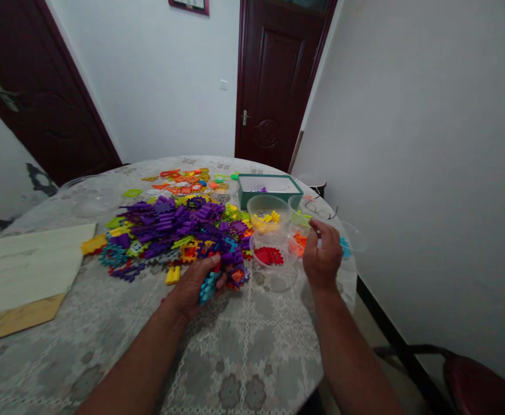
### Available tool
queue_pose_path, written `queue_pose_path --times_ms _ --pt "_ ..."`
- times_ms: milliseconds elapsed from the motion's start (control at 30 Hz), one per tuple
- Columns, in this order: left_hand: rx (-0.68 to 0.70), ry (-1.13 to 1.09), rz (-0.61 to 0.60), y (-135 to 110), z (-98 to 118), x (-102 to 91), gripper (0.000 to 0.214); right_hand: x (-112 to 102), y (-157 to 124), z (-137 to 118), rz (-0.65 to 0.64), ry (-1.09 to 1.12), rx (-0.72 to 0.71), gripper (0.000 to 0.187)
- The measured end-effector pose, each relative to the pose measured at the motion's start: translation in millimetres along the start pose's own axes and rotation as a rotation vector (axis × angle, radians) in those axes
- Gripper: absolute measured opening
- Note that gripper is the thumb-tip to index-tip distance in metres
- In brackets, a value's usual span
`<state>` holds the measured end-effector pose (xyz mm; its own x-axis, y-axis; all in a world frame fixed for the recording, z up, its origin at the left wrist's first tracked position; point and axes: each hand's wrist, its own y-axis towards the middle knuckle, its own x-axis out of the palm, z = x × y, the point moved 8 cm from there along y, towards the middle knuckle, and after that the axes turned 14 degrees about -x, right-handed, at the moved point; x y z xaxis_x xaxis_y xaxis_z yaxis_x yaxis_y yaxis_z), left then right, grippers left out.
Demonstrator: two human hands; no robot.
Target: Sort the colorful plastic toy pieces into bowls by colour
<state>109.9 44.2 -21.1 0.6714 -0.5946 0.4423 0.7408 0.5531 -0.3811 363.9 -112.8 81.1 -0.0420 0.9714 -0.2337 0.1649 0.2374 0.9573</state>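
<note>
My left hand (pixel 192 282) is closed round several interlocking plastic toy pieces (pixel 210 287), blue with a red one on top. It is at the near edge of a heap of mixed plastic toy pieces (pixel 174 222), mostly purple. My right hand (pixel 324 253) is raised on the right with curled fingers, and whatever it may grip is hidden. Close to it, partly covered, lies a clear bowl of orange pieces (pixel 299 242), with blue pieces (pixel 345 247) on its other side. Left of that is a clear bowl (pixel 252 253) with red pieces (pixel 268 256).
Behind stands a clear bowl with yellow pieces (pixel 266 221), and beyond it a green-rimmed white box (pixel 272 183). Orange pieces (pixel 183 180) are spread at the back. A paper-covered board (pixel 27 265) lies at the left. A wall (pixel 429 144) borders the right side.
</note>
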Motion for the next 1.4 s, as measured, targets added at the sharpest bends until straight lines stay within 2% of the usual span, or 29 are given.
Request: queue_pose_path --times_ms 167,300,467,600,700,833,933,1067,1233,1300,1400 --pt "-0.014 0.055 -0.007 2.0 -7.3 1.0 0.044 24.5 -6.5 -81.4 -0.181 0.306 -0.245 0.036" --pt "-0.017 0.070 -0.019 1.1 -10.0 5.2 0.046 39.6 -16.9 -118.8 -0.348 0.473 -0.329 0.042" --pt "-0.007 0.128 0.010 -3.4 -8.2 13.5 0.047 51.1 -28.1 -133.8 -0.443 0.501 -0.374 0.035" --pt "0.024 0.172 0.064 -6.7 -2.9 13.5 0.049 53.5 -30.2 -137.6 -0.440 0.519 -0.384 0.028" --pt "0.048 0.141 0.094 -7.9 2.1 9.9 0.044 48.1 -26.9 -136.5 -0.391 0.554 -0.366 0.027" --pt "0.059 0.001 0.088 -7.0 7.2 4.9 0.024 38.4 -19.3 -123.5 -0.297 0.542 -0.284 0.027" --pt "0.039 -0.023 0.118 -4.7 7.2 -1.8 0.030 31.3 -10.7 -100.0 -0.208 0.457 -0.194 0.024" --pt "0.013 -0.037 0.103 -1.9 4.9 -5.3 0.042 20.3 -1.8 -42.3 -0.104 0.271 0.013 0.019" --pt "0.021 -0.071 0.110 -0.7 4.8 -7.0 0.042 12.3 -10.7 36.8 -0.103 0.075 0.289 0.032" --pt "0.014 -0.077 0.111 0.3 4.4 -8.0 0.042 11.7 -16.9 57.0 -0.119 0.049 0.368 0.037" --pt "0.015 -0.074 0.117 1.7 3.9 -10.4 0.041 10.6 -23.1 71.7 -0.127 0.031 0.438 0.043"
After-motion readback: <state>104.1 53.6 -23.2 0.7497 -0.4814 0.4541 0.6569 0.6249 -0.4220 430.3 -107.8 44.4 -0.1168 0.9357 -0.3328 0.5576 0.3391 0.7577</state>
